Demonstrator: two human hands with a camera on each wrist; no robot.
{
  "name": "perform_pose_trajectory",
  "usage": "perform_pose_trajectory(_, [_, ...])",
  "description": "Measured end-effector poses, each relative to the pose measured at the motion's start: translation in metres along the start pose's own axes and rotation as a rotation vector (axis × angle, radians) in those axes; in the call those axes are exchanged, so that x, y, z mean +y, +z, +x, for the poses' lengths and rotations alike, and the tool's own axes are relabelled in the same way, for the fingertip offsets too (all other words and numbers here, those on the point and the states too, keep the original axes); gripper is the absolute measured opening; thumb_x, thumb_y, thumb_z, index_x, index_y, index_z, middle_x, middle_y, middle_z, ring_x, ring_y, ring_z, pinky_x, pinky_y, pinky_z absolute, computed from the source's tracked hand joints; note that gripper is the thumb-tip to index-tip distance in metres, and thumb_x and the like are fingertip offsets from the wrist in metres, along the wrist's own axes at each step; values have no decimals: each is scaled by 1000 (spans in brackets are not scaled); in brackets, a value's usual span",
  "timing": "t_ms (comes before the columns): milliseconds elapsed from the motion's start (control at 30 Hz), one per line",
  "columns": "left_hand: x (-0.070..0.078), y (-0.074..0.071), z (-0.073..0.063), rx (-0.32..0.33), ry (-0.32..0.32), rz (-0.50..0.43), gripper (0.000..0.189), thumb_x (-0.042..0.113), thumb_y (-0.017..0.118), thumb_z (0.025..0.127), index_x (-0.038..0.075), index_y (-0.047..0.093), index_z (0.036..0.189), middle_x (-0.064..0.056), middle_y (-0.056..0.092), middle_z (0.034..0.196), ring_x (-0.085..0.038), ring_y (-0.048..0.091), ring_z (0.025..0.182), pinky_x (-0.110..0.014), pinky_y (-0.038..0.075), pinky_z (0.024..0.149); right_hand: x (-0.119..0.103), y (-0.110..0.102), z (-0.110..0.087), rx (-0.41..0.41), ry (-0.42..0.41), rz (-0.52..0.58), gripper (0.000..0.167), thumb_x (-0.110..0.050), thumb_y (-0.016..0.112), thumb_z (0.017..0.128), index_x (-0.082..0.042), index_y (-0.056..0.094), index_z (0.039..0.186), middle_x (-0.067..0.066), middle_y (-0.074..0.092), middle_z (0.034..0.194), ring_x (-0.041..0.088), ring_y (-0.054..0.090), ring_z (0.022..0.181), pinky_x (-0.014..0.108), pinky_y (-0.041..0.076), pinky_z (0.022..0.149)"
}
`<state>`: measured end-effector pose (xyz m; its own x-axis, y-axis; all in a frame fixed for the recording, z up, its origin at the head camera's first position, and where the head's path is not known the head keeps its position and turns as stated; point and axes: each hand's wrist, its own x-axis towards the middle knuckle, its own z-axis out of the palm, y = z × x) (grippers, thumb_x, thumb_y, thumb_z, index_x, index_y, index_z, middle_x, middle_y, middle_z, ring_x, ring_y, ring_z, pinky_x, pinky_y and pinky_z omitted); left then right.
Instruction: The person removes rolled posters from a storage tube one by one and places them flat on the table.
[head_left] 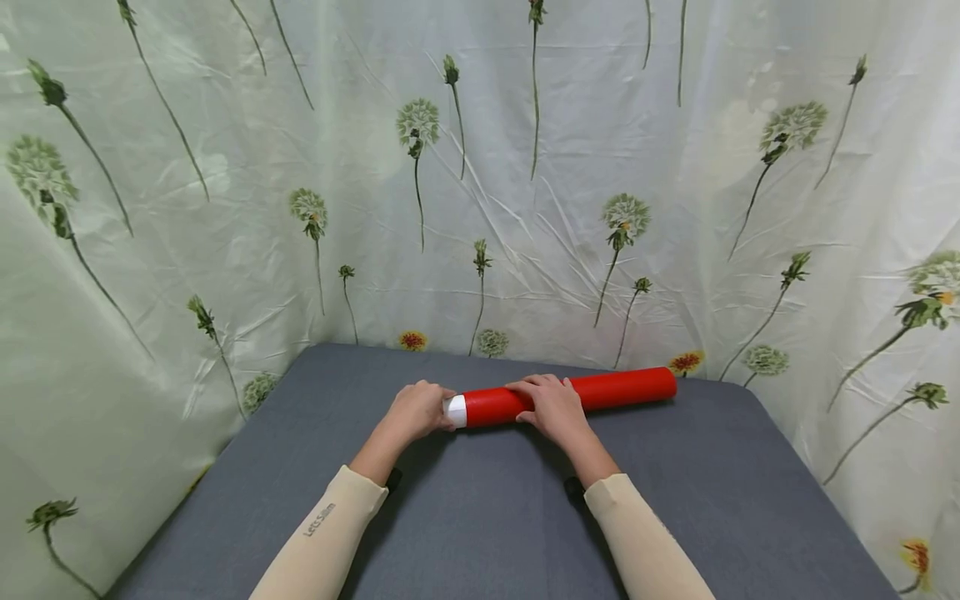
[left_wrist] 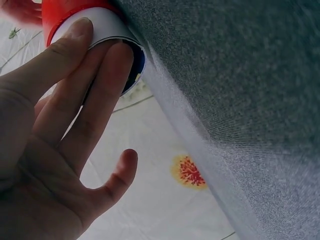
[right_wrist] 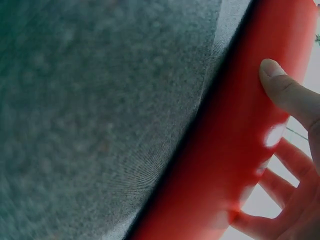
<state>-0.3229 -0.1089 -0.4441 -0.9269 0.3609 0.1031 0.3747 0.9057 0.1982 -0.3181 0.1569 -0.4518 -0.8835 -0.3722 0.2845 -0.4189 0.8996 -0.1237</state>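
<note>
fingers [right_wrist: 278, 186] and thumb [right_wrist: 289, 94] hold a smooth red tube [right_wrist: 225, 130].

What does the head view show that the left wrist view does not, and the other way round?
Only the head view: the right end of the red tube, and both cream sleeves, the left one lettered.

Only the left wrist view: the mouth of the white end, with its dark blue inside.

Both: part of the red tube, the white end, the left grip, at least some fingers of the right grip, the grey surface and flowered cloth.
</note>
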Motion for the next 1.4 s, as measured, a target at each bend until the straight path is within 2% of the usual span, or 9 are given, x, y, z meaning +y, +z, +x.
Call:
perform_pose_trajectory(333, [3,4,-4,17,35,4,55,32,96,77,15,80,126,-7,83,110,-24,74,87,-39,59,75,7,-3,-11,-16,10,-25,56,-31,89,86,-30,71,139,5,71,138,33,61,131,63,46,112])
perform_pose_trajectory(567, [2,4,-6,44,41,24,54,31,97,75,17,81,124,-6,83,103,-23,73,81,-38,57,70,10,-5,-10,-1,1,-21,55,-31,89,86,-30,72,138,5,72,137,32,62,129,61,48,110])
perform_pose_trajectory(767, [0,4,-7,55,72,58,53,33,97,75,18,81,124,-5,83,98,-21,71,76,-37,55,65,13,-6,-12,33,-50,-51,55,-31,90,85,-30,72,138,5,73,134,31,64,126,58,53,103])
perform_pose_trajectory(1000, [0,0,-13,65,89,76,52,33,97,75,18,81,122,-6,83,99,-22,70,74,-39,57,66,13,-4,-13,53,-100,-70,57,-31,89,86,-28,71,139,6,73,136,31,64,126,59,53,102])
perform_pose_trajectory(1233, [1,-1,-17,80,113,69,51,31,97,75,17,81,121,-4,83,92,-19,68,69,-38,55,64,12,-7,-17,78,-112,-87,56,-31,90,84,-29,73,137,6,74,134,31,66,124,58,55,101])
perform_pose_trajectory(1400, [3,-3,-18,101,136,107,47,31,97,74,18,81,116,-3,81,86,-20,68,67,-39,55,64,12,-7,-19,105,-111,-99,56,-32,91,83,-29,73,137,5,75,132,30,67,123,56,56,100])
